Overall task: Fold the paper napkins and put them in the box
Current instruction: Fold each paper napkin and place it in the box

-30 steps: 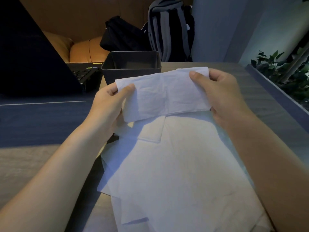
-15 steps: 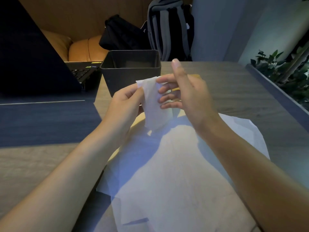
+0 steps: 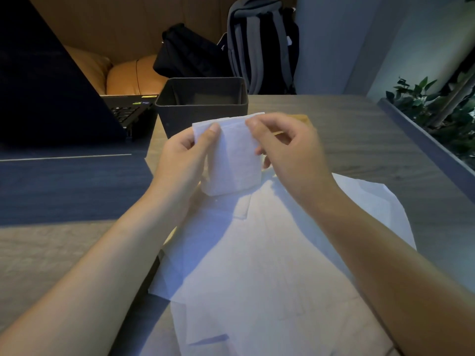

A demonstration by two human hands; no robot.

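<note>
I see both hands raised just in front of the box (image 3: 201, 105). My left hand (image 3: 183, 160) pinches the folded napkin (image 3: 232, 160) at its top left corner, thumb on its face; my right hand (image 3: 288, 147) pinches the top right edge. Below the napkin, loose napkins (image 3: 257, 265) lie spread on the worktop (image 3: 359, 140). A laptop (image 3: 51, 80) stands left of the box.

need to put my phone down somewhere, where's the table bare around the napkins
Bare table lies right of the box, between the loose napkins and the planter. Another bare patch is at near left, beside the left arm. The middle is crowded: both hands hold a folded napkin there.
</note>
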